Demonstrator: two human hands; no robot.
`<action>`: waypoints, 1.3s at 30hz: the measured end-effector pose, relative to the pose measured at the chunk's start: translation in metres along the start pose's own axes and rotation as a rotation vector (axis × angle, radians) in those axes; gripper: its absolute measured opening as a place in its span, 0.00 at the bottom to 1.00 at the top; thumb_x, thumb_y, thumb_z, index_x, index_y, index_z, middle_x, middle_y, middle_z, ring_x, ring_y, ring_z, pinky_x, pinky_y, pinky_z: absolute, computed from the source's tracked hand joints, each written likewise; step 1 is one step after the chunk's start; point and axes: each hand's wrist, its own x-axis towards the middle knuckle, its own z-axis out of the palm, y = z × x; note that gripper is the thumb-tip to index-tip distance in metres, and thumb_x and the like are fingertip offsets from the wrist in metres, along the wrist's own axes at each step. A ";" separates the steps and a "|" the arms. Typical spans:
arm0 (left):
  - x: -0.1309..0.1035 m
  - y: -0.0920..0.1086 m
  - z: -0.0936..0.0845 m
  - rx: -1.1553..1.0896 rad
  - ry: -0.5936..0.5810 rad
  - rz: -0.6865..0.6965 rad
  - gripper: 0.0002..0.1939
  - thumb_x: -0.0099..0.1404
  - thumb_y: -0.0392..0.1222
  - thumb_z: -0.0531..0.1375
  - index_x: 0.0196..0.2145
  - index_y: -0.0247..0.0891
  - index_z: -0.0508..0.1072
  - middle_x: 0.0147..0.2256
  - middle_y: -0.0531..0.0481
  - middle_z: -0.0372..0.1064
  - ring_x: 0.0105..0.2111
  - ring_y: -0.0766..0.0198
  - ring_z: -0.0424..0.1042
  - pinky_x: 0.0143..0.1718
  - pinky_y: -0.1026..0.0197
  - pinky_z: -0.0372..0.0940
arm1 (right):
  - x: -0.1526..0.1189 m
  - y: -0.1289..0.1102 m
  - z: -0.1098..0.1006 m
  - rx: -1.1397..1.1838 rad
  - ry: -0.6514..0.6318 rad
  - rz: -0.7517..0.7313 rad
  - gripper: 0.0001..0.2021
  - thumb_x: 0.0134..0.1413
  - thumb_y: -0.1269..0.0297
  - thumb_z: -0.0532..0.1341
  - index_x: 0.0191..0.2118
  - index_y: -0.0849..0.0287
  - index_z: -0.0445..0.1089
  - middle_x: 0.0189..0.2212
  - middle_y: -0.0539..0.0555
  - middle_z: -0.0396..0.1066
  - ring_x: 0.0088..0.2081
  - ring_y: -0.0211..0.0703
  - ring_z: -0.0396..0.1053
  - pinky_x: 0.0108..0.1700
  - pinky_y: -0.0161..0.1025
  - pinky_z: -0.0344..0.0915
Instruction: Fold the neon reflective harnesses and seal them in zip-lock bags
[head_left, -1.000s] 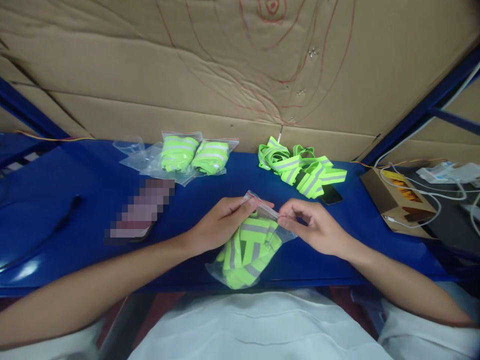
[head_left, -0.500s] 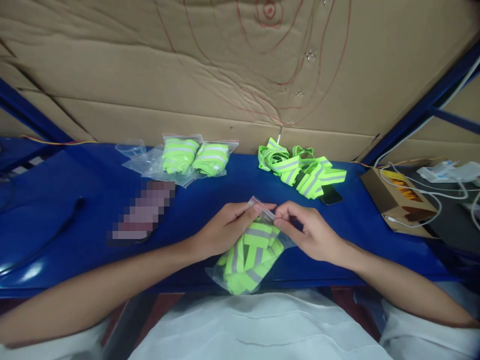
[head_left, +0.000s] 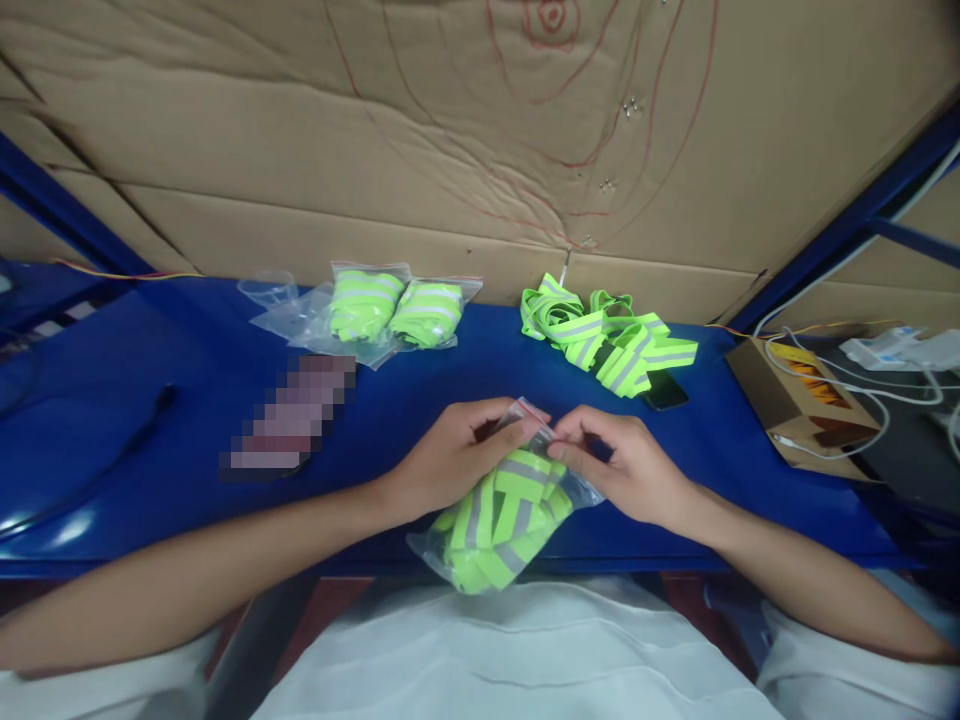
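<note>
A clear zip-lock bag (head_left: 427, 548) hangs at the front edge of the blue table, tilted, with a folded neon-yellow reflective strap (head_left: 491, 520) inside. My left hand (head_left: 457, 450) pinches the bag's top edge between thumb and fingers. Close beside it, my right hand (head_left: 619, 455) has thumb and forefinger closed on the same zip edge, nearer its right end. Behind my hands lies a heap of loose reflective straps (head_left: 585, 335). Two filled bags, a left one (head_left: 366, 305) and a right one (head_left: 427, 314), rest at the back, left of the heap.
Flat clear bags (head_left: 304, 318) lie at the back left of the blue table (head_left: 405, 385). A blurred-out flat object (head_left: 292, 415) and a black cable (head_left: 112, 465) are at left. A dark phone (head_left: 666, 390) touches the straps. An open cardboard box (head_left: 795, 415) with white cables stands right.
Both hands stay on the bag's zip edge, with slight finger shifts along it. The whole view has moved a little; the other things lie as before.
</note>
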 end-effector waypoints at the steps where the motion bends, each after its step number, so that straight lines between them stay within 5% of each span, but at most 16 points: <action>1: 0.000 0.000 0.000 -0.005 0.032 0.005 0.18 0.70 0.54 0.64 0.44 0.36 0.83 0.41 0.50 0.82 0.41 0.63 0.78 0.40 0.68 0.68 | 0.000 0.000 0.000 0.000 0.000 0.006 0.09 0.68 0.58 0.63 0.39 0.57 0.70 0.27 0.46 0.70 0.28 0.32 0.64 0.32 0.31 0.60; 8: -0.001 -0.004 0.000 -0.005 0.081 0.102 0.10 0.68 0.45 0.66 0.37 0.37 0.84 0.36 0.53 0.82 0.36 0.68 0.77 0.38 0.70 0.67 | 0.001 0.001 0.002 -0.016 -0.041 -0.015 0.09 0.70 0.59 0.59 0.39 0.58 0.68 0.26 0.45 0.65 0.28 0.32 0.60 0.29 0.30 0.55; 16: 0.001 -0.005 0.003 0.110 0.042 0.089 0.15 0.73 0.49 0.60 0.39 0.35 0.80 0.36 0.51 0.78 0.35 0.67 0.75 0.36 0.68 0.65 | 0.004 0.006 0.008 0.103 0.010 0.025 0.09 0.66 0.58 0.64 0.39 0.58 0.70 0.29 0.46 0.69 0.30 0.32 0.64 0.35 0.31 0.61; 20: -0.002 -0.009 0.003 0.168 0.031 0.240 0.17 0.77 0.47 0.55 0.41 0.34 0.80 0.37 0.49 0.77 0.37 0.67 0.76 0.39 0.67 0.66 | 0.004 0.006 0.008 0.139 0.004 0.021 0.09 0.67 0.58 0.63 0.39 0.58 0.69 0.28 0.45 0.68 0.29 0.32 0.62 0.33 0.31 0.59; 24: -0.004 -0.009 0.002 0.216 0.014 0.356 0.15 0.78 0.43 0.54 0.40 0.34 0.79 0.37 0.50 0.77 0.37 0.70 0.75 0.41 0.69 0.66 | 0.002 0.002 0.008 0.121 -0.038 -0.023 0.08 0.69 0.61 0.60 0.39 0.58 0.67 0.27 0.44 0.64 0.29 0.31 0.60 0.32 0.30 0.56; 39: -0.010 0.007 -0.011 0.189 0.046 0.401 0.12 0.74 0.42 0.61 0.39 0.32 0.82 0.36 0.45 0.79 0.36 0.66 0.76 0.39 0.67 0.68 | -0.004 0.013 0.001 0.160 -0.265 0.039 0.11 0.73 0.53 0.57 0.45 0.55 0.66 0.27 0.43 0.60 0.28 0.32 0.57 0.30 0.31 0.53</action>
